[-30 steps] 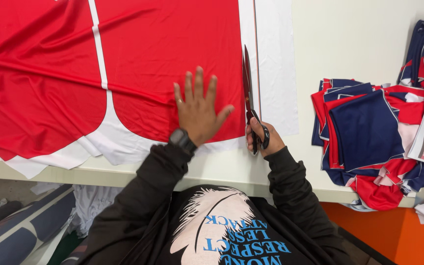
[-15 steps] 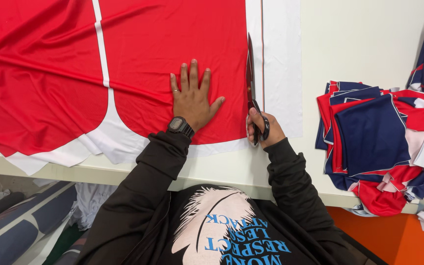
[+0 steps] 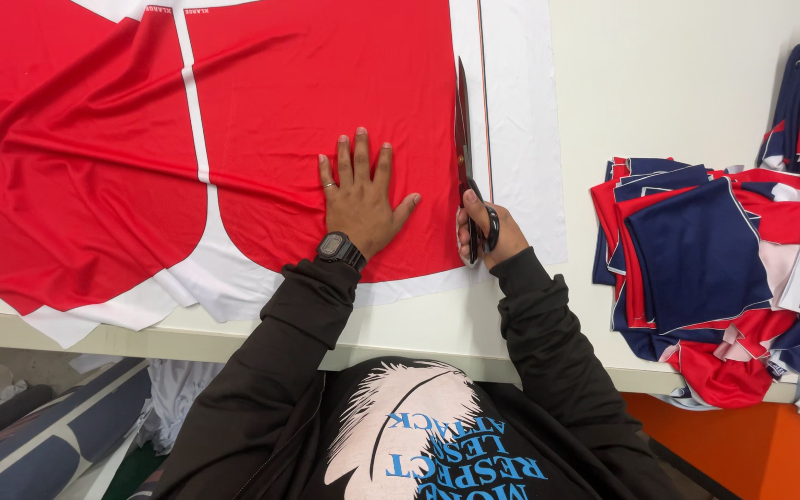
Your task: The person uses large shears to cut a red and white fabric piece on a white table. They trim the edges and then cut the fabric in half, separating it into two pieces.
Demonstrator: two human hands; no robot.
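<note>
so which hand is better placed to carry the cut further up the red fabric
Right, probably. The right hand already grips the scissors, whose blades lie along the red fabric at its right edge. The left hand lies flat on the fabric beside the blades, fingers spread, pinning it.

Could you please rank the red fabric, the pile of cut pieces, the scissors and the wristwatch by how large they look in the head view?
1. Red fabric, by far the largest.
2. Pile of cut pieces on the right.
3. Scissors in the right hand.
4. Wristwatch on the left hand.
</note>
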